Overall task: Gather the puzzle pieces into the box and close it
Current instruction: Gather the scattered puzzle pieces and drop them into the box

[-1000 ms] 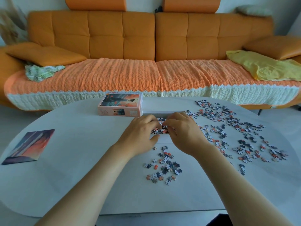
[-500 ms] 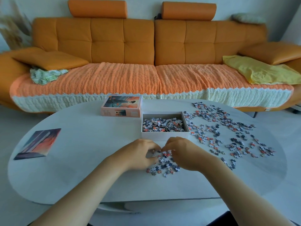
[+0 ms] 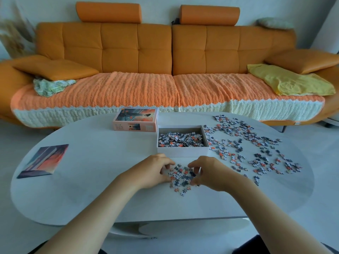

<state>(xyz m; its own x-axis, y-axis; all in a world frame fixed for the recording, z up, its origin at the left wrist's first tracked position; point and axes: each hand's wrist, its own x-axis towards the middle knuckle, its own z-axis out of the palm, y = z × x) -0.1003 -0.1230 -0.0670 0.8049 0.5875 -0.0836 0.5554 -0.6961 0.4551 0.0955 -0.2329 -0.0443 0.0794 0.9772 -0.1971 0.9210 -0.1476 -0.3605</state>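
Observation:
A small heap of puzzle pieces (image 3: 180, 176) lies on the white table near its front edge. My left hand (image 3: 152, 171) cups the heap from the left and my right hand (image 3: 211, 173) from the right, curled fingers closing in on the pieces. Just behind the hands stands the open white box (image 3: 183, 152), partly filled with pieces. Its picture-printed lid (image 3: 135, 119) sits at the box's back left. Many more loose pieces (image 3: 247, 145) are scattered to the right of the box.
A reference picture card (image 3: 44, 161) lies flat at the table's left end. The oval table (image 3: 91, 180) ends close in front of me. An orange sofa (image 3: 165, 52) with cushions and cloths stands behind the table.
One second ago both hands were over the box with pieces. They have come back toward me to the near heap and pushed it into a tighter pile.

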